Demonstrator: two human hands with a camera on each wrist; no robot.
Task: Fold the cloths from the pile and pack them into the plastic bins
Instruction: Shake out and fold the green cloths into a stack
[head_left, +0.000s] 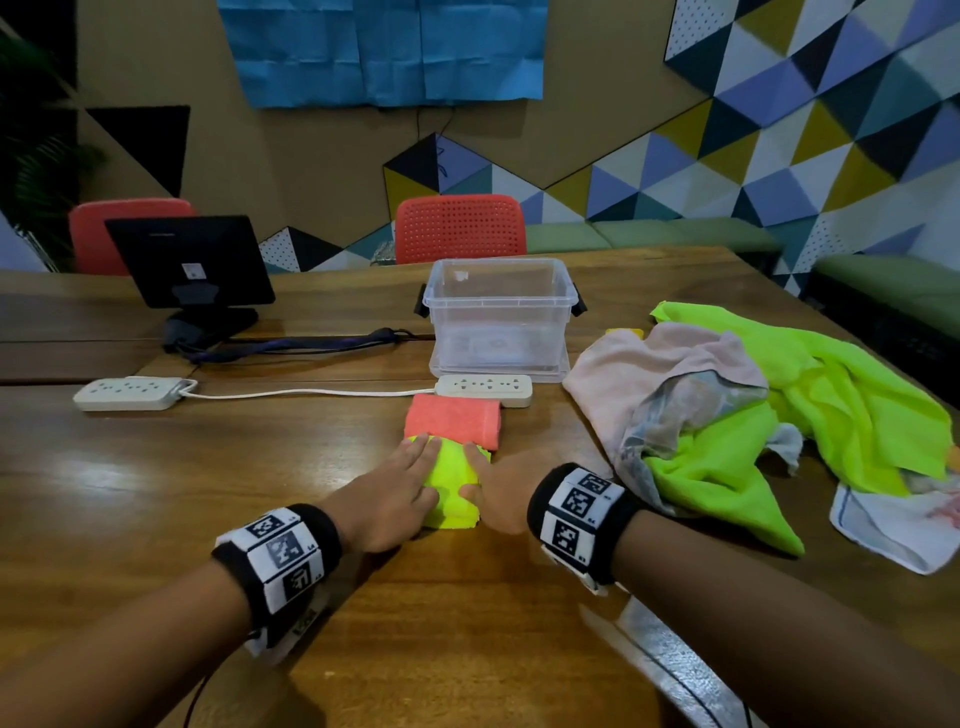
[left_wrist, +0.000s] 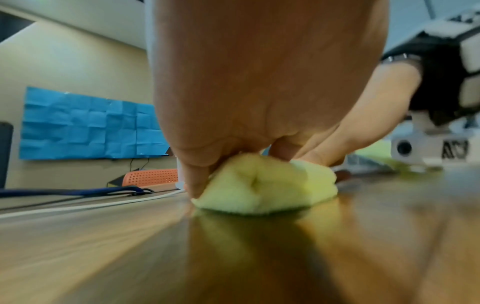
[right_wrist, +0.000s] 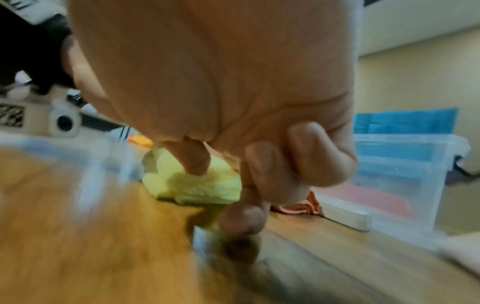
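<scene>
Clamping a folded neon-yellow terry cloth (head_left: 453, 483) from both sides.
The left hand (head_left: 395, 488) lies over its 9 o'clock edge with the thumb tucked against the side. The right hand (head_left: 493, 493) seems to pinch the 3 o'clock edge (that wrist view is blurred). The cloth rests on the wooden table (head_left: 208, 493), its long axis running 6 to 12 toward the clear plastic bin (head_left: 498, 332). If it is lifted by the edges alone, the layers may spring open or snag on the white power strip (head_left: 485, 389) that lies between.

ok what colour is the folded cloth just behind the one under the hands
Coral pink, the folded cloth; clearest in the head view.
</scene>
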